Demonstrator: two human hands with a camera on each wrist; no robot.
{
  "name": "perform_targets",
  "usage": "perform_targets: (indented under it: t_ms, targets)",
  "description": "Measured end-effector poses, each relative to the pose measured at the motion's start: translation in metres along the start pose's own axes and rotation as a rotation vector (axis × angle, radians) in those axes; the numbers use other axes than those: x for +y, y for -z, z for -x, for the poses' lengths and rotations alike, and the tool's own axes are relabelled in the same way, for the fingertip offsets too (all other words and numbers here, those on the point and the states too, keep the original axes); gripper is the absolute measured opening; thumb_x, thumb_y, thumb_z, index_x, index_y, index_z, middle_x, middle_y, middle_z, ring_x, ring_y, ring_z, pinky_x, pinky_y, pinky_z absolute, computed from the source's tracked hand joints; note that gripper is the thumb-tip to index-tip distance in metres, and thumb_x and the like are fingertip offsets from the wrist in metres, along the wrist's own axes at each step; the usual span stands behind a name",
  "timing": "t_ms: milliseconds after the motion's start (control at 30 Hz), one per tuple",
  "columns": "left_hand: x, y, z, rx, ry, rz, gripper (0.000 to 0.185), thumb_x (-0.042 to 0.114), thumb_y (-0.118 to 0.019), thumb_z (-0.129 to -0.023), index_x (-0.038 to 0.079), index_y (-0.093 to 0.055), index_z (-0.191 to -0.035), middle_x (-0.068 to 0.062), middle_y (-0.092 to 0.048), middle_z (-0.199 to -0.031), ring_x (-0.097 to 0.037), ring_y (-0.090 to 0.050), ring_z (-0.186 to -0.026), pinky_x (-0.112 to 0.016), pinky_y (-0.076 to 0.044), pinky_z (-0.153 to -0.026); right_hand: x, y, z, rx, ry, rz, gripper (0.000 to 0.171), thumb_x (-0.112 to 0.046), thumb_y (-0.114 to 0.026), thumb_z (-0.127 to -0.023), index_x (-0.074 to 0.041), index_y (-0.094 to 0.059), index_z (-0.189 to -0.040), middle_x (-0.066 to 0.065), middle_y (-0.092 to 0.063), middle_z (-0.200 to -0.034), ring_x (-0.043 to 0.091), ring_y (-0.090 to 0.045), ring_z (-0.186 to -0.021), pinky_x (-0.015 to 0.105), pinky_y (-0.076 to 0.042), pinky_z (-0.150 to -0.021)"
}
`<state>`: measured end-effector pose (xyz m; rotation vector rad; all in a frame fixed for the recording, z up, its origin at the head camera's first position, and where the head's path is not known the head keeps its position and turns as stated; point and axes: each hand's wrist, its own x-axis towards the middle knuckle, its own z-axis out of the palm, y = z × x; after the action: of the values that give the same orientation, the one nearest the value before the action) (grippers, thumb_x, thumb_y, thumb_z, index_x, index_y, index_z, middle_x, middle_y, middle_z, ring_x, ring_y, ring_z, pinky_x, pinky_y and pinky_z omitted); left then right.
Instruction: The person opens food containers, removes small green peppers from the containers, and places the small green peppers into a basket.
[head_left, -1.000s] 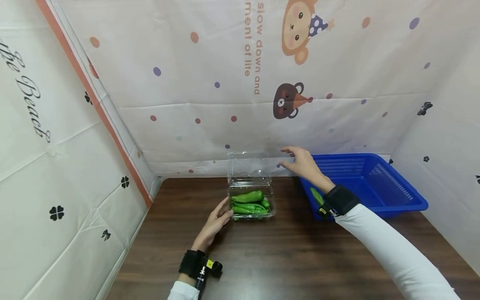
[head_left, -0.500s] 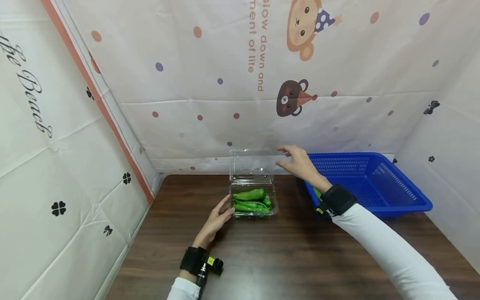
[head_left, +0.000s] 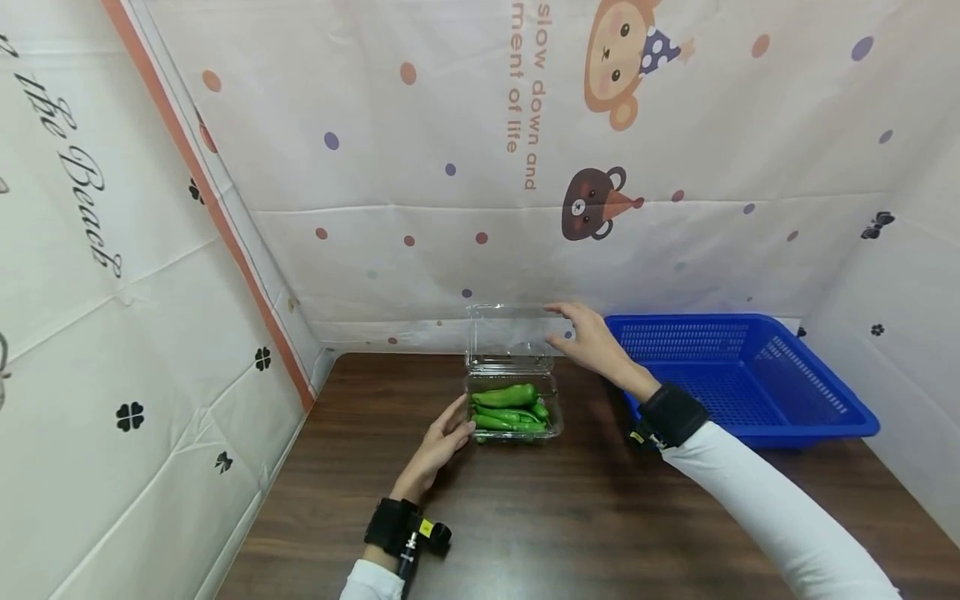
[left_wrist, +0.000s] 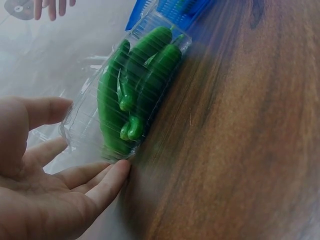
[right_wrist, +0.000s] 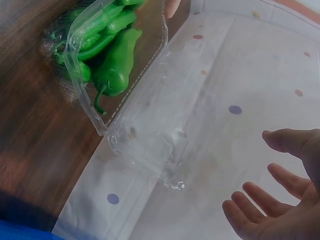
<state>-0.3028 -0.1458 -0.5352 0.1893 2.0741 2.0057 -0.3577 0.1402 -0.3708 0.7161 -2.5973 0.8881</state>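
A clear plastic clamshell box (head_left: 513, 413) sits on the wooden table, filled with green peppers (head_left: 504, 395) (left_wrist: 135, 90) (right_wrist: 114, 65). Its lid (head_left: 507, 335) (right_wrist: 160, 125) stands upright at the back. My left hand (head_left: 444, 437) (left_wrist: 45, 175) rests open against the box's left front corner, fingertips (left_wrist: 117, 172) touching the plastic. My right hand (head_left: 585, 335) (right_wrist: 280, 200) hovers open by the lid's top right edge, fingers spread; whether it touches the lid I cannot tell.
A blue plastic basket (head_left: 742, 375) stands on the table to the right of the box, close behind my right forearm. Printed cloth walls close in the back and both sides. Bare wooden table (head_left: 570, 517) stretches in front.
My right hand has moved left from the basket side to the lid's top right edge. The left hand has stayed at the box.
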Motion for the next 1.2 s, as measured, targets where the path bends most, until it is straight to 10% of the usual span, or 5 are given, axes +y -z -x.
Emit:
perform_targets:
  t_ms: [1200]
  targets:
    - [-0.001, 0.001, -0.001, -0.001, 0.012, -0.032, 0.064, 0.023, -0.054, -0.108, 0.02, -0.024, -0.164, -0.026, -0.027, -0.166, -0.042, -0.037, -0.149, -0.054, -0.038, -0.122, 0.003, -0.066, 0.019, -0.187, -0.001, -0.087, 0.049, -0.007, -0.07, -0.096, 0.003, -0.056, -0.142, 0.025, -0.06, -0.141, 0.044, -0.057, -0.13, 0.06, -0.05, -0.107]
